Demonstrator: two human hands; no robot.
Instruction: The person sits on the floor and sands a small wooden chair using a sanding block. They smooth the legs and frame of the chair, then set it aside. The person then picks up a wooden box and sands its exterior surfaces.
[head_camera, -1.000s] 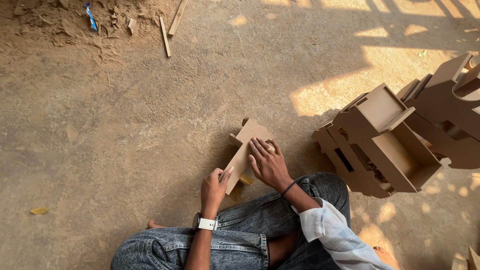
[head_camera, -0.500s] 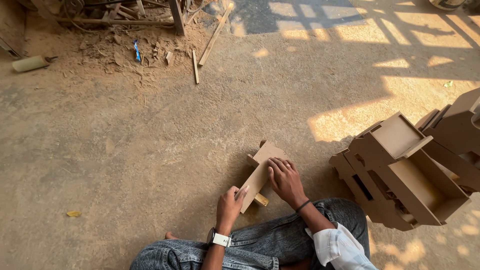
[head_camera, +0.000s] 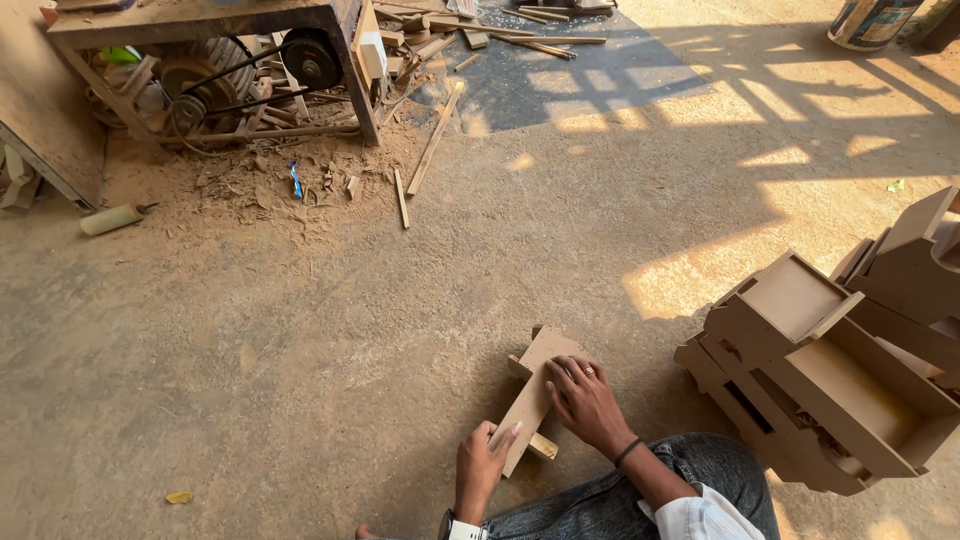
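While seemingly gripped, board (head_camera: 530, 395) lies between both hands (head_camera: 535, 430).

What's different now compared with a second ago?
Mostly the view: the head has tilted up, so a workbench with a belt wheel and sawdust have come into sight at the top. The left hand and right hand stay on the same flat board piece, hardly moved. The stack of board boxes remains at the right.
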